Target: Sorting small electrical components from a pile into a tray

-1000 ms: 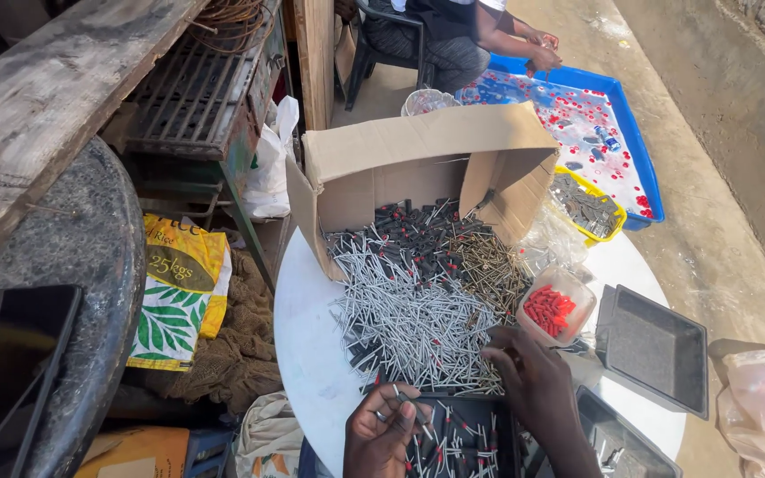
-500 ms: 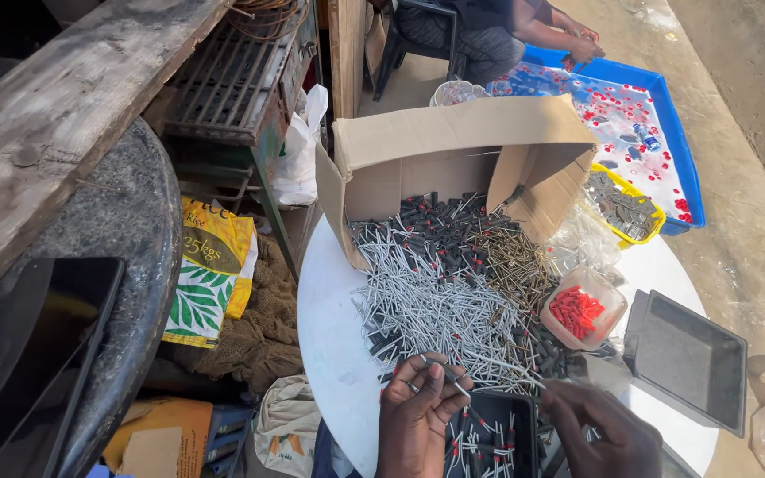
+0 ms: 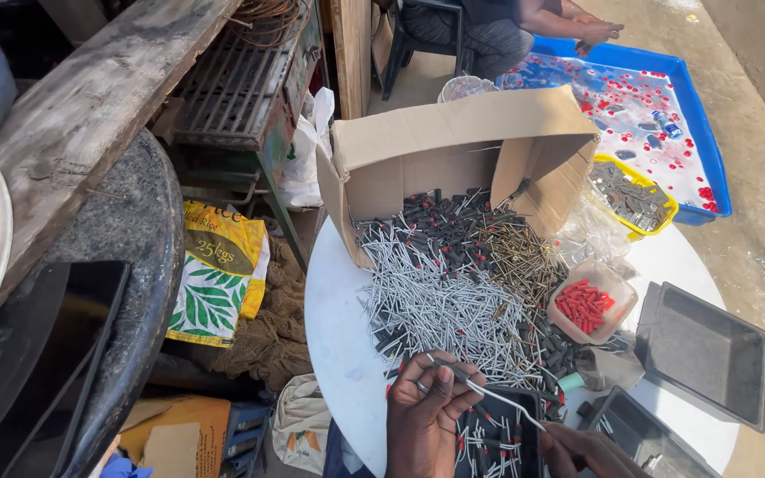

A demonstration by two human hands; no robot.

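My left hand [image 3: 424,412] pinches one end of a thin silvery rod [image 3: 489,394] at the near edge of a round white table [image 3: 338,336]. My right hand [image 3: 582,450], low at the frame's bottom, holds the rod's other end. Under both hands lies a black tray [image 3: 499,440] with assembled rods tipped black and red. Just beyond the hands spreads a big heap of silvery rods [image 3: 440,301], with black caps [image 3: 453,217] and brass-coloured screws [image 3: 524,257] behind it.
An open cardboard box [image 3: 453,146] lies on its side at the table's back. A clear tub of red caps [image 3: 584,303] and two empty black trays [image 3: 706,350] sit right. A blue tray of water [image 3: 639,106], another person's hands [image 3: 597,31], a sack [image 3: 219,274].
The camera has shifted slightly. My left hand has lifted a rod off the heap's edge, and my right hand has come in to hold its far end over the black tray.
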